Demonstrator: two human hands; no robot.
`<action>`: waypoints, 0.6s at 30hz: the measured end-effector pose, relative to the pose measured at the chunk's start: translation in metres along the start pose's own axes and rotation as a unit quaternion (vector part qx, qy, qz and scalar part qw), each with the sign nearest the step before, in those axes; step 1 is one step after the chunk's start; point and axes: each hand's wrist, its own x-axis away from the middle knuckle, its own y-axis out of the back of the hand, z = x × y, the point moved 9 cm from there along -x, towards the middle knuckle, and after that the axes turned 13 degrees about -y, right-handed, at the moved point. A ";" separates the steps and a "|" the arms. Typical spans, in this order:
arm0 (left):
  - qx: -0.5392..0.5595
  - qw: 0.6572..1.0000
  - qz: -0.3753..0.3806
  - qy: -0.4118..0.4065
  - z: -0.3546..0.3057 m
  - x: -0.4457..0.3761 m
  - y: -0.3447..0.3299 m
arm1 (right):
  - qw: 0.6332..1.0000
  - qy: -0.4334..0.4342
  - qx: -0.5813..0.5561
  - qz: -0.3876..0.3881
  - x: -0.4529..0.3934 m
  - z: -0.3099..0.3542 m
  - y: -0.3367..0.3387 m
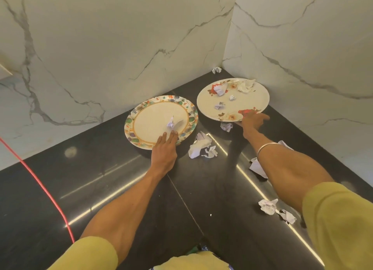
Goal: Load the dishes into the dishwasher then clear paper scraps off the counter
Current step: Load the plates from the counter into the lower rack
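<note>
Two plates sit in the bench [121, 189] corner. My left hand [164, 148] lays straight, close-set fingers on the patterned plate [145, 116], steadying it; my right hand [250, 121] seems to pinch the floral plate [242, 100] rim for lifting. Paper scraps [199, 146] lie between them.

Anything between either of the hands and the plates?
No. The left hand already rests on the patterned plate, and the right hand grips the floral plate. Paper scraps lie on both plates.

Two scrap-strewn plates, one leaf-bordered [141, 110], one floral [252, 100], lie flat on the counter corner.
</note>
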 end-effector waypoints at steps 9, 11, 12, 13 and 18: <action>0.093 0.978 -0.186 0.003 -0.013 -0.007 0.087 | 0.982 -0.125 -0.058 0.132 0.061 0.008 0.017; 0.110 0.970 -0.217 0.005 -0.017 -0.006 0.103 | 0.989 -0.086 -0.024 0.115 0.067 0.016 0.029; 0.117 0.966 -0.232 0.008 -0.019 -0.007 0.110 | 0.993 -0.053 -0.004 0.107 0.072 0.023 0.037; 0.122 0.962 -0.244 0.016 -0.021 -0.007 0.117 | 0.995 -0.020 0.015 0.099 0.077 0.031 0.046; 0.203 0.931 -0.296 0.063 -0.028 -0.018 0.147 | 0.986 0.108 0.116 0.048 0.108 0.064 0.085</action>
